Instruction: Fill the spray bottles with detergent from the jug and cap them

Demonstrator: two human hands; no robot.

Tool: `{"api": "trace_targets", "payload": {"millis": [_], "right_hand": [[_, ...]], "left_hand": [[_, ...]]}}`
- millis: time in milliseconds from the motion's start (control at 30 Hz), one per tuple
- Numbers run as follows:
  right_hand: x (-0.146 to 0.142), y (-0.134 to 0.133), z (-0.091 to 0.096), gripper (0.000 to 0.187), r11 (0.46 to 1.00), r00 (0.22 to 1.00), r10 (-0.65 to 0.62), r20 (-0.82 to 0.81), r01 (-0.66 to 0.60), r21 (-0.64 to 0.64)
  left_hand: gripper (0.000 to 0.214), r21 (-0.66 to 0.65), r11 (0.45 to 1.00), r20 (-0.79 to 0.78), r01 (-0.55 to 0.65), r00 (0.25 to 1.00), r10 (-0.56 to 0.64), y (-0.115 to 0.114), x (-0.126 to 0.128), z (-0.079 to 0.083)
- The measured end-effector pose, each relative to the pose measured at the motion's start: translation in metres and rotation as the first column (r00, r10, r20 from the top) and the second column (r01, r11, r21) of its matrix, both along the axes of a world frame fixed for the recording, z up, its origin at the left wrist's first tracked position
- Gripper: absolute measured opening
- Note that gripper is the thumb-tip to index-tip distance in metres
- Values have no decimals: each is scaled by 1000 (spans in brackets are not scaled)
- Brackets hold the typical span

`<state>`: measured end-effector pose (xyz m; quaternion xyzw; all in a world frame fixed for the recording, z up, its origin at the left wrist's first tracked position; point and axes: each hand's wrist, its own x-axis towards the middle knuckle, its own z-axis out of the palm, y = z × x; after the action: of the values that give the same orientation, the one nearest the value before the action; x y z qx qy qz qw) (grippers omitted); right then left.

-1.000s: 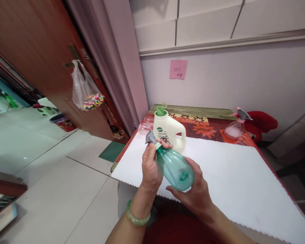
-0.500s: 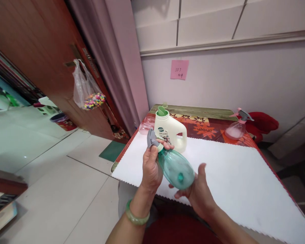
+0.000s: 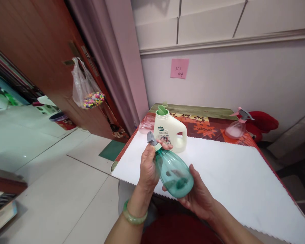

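Observation:
A translucent green spray bottle [image 3: 173, 174] with a grey spray head [image 3: 151, 138] and white collar is held tilted above the table's front edge. My left hand [image 3: 149, 167] is closed round its neck and collar, thumb on the near side. Around the base, my right hand [image 3: 197, 193] cups the bottle, its thumb along the right side and the fingers partly hidden beneath. Just behind stands a cream detergent jug [image 3: 173, 130] with a handle and no cap on its mouth; a green spout [image 3: 162, 109] shows in the opening.
A white scalloped mat [image 3: 226, 176] covers much of the table. At the back right stands a pink spray bottle [image 3: 237, 128]; a clear pink bottle [image 3: 146, 124] lies left of the jug. A plastic bag of colourful beads [image 3: 88, 91] hangs from the door handle.
My right hand has closed in on the bottle's base, its thumb now against the side. The bottle has tipped slightly, its base lower, and the liquid inside has shifted.

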<state>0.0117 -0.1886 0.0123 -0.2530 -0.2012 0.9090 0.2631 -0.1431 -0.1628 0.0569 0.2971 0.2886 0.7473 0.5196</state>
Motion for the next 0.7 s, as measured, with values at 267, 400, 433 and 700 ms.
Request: {"api": "trace_targets", "payload": {"millis": [267, 400, 433, 700], "right_hand": [[-12, 11, -33, 73, 728, 904, -399, 157, 208, 653], [-9, 22, -45, 66, 520, 833, -478, 280, 11, 854], [-6, 25, -49, 63, 481, 805, -504, 313, -39, 876], [43, 42, -98, 37, 291, 472, -783, 404, -295, 910]], "left_hand": [[64, -171, 984, -160, 52, 984, -80, -24, -7, -41], [63, -294, 951, -275, -98, 961, 15, -33, -34, -51], [64, -295, 935, -348, -194, 934, 84, -31, -47, -49], [52, 214, 858, -937, -467, -345, 45, 16, -165, -66]]}}
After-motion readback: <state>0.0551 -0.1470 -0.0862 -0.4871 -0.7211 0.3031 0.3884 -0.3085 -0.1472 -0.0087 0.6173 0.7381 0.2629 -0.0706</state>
